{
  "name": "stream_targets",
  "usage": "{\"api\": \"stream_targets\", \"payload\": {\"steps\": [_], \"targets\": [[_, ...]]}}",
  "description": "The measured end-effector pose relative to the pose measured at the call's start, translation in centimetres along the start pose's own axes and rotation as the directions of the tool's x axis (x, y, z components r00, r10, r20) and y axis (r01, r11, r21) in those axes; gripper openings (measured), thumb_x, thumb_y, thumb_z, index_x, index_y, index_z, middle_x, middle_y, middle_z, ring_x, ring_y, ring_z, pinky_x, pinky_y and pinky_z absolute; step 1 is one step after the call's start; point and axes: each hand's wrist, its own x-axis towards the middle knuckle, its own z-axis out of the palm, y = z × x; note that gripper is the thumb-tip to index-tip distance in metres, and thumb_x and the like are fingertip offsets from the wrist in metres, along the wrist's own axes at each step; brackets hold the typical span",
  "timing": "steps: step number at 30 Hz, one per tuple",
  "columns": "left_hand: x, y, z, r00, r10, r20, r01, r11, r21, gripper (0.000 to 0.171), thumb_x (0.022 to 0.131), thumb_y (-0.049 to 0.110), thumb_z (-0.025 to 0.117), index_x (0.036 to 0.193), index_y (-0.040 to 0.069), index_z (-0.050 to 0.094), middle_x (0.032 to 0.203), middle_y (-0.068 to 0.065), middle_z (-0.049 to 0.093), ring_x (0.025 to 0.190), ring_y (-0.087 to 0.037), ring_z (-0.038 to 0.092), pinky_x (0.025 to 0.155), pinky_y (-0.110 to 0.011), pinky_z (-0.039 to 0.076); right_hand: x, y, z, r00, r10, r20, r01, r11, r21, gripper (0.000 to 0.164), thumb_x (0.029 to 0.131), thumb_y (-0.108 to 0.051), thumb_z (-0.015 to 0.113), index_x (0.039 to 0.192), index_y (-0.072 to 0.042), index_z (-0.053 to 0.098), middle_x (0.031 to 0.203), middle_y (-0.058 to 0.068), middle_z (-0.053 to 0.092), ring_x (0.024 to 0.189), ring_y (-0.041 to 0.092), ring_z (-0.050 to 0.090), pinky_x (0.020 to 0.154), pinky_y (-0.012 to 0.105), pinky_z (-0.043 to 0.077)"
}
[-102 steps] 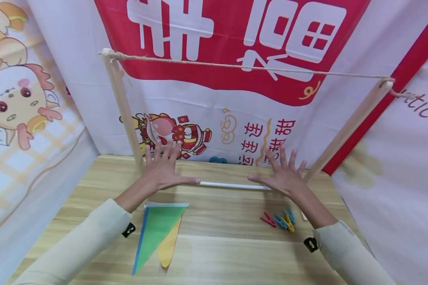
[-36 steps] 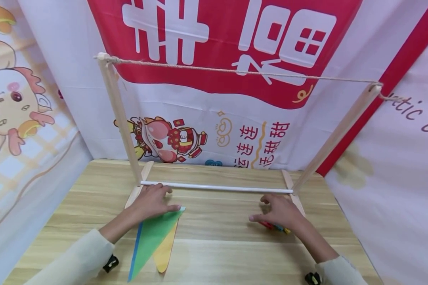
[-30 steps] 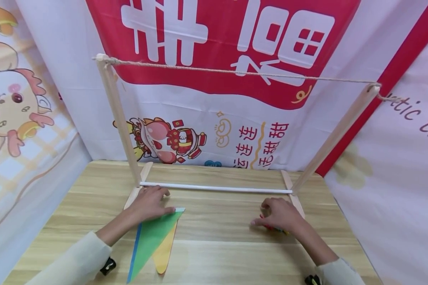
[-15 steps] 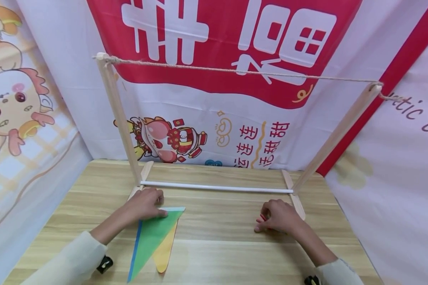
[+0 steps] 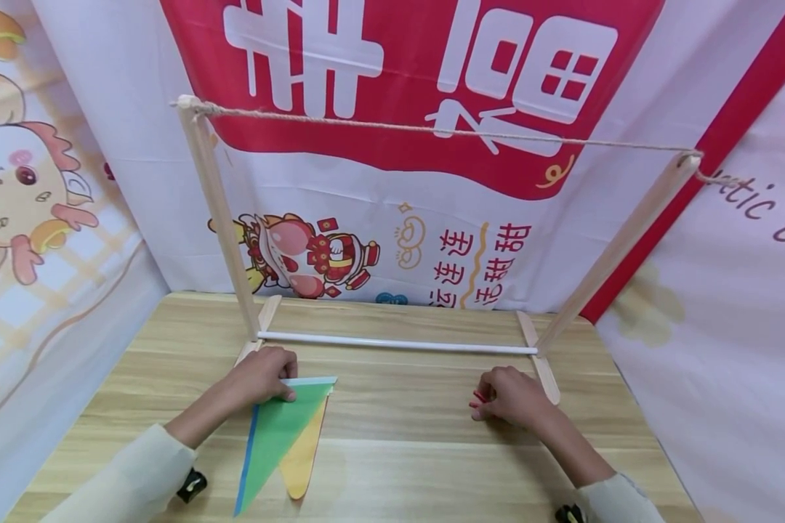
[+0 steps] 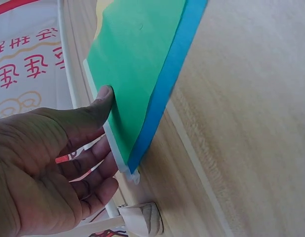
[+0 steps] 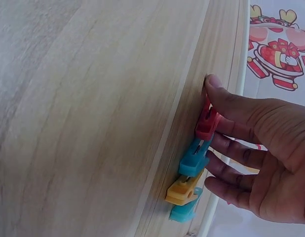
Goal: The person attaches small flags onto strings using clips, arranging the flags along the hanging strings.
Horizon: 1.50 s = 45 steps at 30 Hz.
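My left hand [image 5: 262, 376] pinches the white-edged top of a stack of paper pennants, thumb over the front and fingers behind. The green pennant [image 5: 291, 425] lies uppermost; a blue pennant [image 6: 174, 74] shows along one side and a yellow pennant [image 5: 301, 465] with a rounded tip along the other. On the right, my right hand [image 5: 515, 396] pinches a red clothespin [image 7: 207, 123] between thumb and fingers. Beside it in the right wrist view lie a teal clothespin [image 7: 193, 160], a yellow clothespin [image 7: 182, 190] and another teal clothespin [image 7: 183, 212]; the hand hides these in the head view.
A wooden frame stands at the table's back, with a left post [image 5: 216, 203], a right post [image 5: 621, 247] and a white rod [image 5: 392, 343] low between them. Twine [image 5: 392, 127] is tied across the post tops. A printed cloth [image 5: 392, 189] hangs behind.
Both hands, earlier spread out near the frame, have come down to the table. The left has taken hold of the pennants' top edge; the right has closed its fingers on the red clothespin.
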Motion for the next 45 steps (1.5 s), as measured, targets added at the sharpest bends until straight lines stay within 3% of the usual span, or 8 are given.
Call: {"api": "stream_targets", "payload": {"steps": [7, 12, 24, 34, 40, 45], "targets": [[-0.1, -0.1, 0.2, 0.999, -0.013, -0.038, 0.012, 0.999, -0.032, 0.033, 0.079, 0.016, 0.104, 0.088, 0.012, 0.072, 0.08, 0.001, 0.064, 0.074, -0.017, 0.056, 0.073, -0.035, 0.044, 0.4, -0.6, 0.1, 1.0, -0.024, 0.009, 0.024, 1.0, 0.004, 0.04, 0.08, -0.038, 0.105, 0.1, -0.016, 0.077, 0.085, -0.004, 0.07, 0.08, 0.009, 0.059, 0.075, 0.035, 0.053], [-0.1, 0.1, 0.1, 0.997, -0.039, -0.063, 0.035, 0.998, -0.059, 0.033, 0.08, 0.012, 0.103, 0.089, 0.01, 0.071, 0.08, 0.0, 0.065, 0.073, -0.018, 0.057, 0.069, -0.033, 0.047, 0.7, -1.0, 0.3, 0.999, -0.034, 0.016, 0.033, 0.999, 0.014, 0.034, 0.085, -0.035, 0.102, 0.099, -0.015, 0.078, 0.087, -0.003, 0.072, 0.082, 0.009, 0.061, 0.077, 0.036, 0.056], [0.4, 0.1, -0.2, 0.994, 0.005, -0.108, -0.012, 0.998, -0.069, 0.026, 0.087, 0.01, 0.097, 0.083, 0.012, 0.071, 0.078, 0.0, 0.066, 0.074, -0.016, 0.058, 0.069, -0.031, 0.047, 1.2, -1.0, 0.2, 0.999, -0.041, 0.004, 0.041, 0.999, 0.026, 0.023, 0.093, -0.026, 0.095, 0.103, -0.014, 0.078, 0.091, 0.0, 0.071, 0.085, 0.013, 0.06, 0.078, 0.038, 0.055], [0.9, 0.2, -0.8, 0.995, 0.027, -0.097, -0.039, 0.992, -0.119, 0.02, 0.092, 0.008, 0.092, 0.086, 0.015, 0.074, 0.076, 0.003, 0.068, 0.072, -0.014, 0.059, 0.066, -0.028, 0.048, 1.2, -1.1, 0.0, 1.0, -0.015, 0.019, 0.014, 0.999, 0.05, 0.023, 0.097, -0.028, 0.092, 0.106, -0.013, 0.077, 0.091, -0.002, 0.072, 0.085, 0.013, 0.063, 0.081, 0.04, 0.057], [0.9, 0.5, -1.4, 0.998, -0.01, -0.058, -0.007, 0.962, -0.274, 0.01, 0.094, 0.01, 0.091, 0.093, 0.011, 0.081, 0.085, -0.001, 0.075, 0.08, -0.015, 0.064, 0.07, -0.026, 0.054, 1.3, -1.1, -0.3, 1.0, -0.021, 0.011, 0.02, 0.997, 0.073, 0.024, 0.098, -0.028, 0.091, 0.103, -0.014, 0.073, 0.087, -0.002, 0.069, 0.081, 0.015, 0.061, 0.077, 0.039, 0.055], [1.0, 0.7, -1.8, 0.998, -0.038, -0.056, 0.013, 0.922, -0.386, 0.006, 0.095, 0.016, 0.092, 0.099, 0.014, 0.087, 0.095, 0.0, 0.082, 0.092, -0.017, 0.069, 0.083, -0.03, 0.056, 1.5, -1.0, -0.5, 0.999, -0.036, -0.004, 0.036, 0.995, 0.095, 0.023, 0.1, -0.026, 0.089, 0.105, -0.011, 0.073, 0.088, -0.001, 0.068, 0.081, 0.014, 0.06, 0.075, 0.037, 0.053]]}}
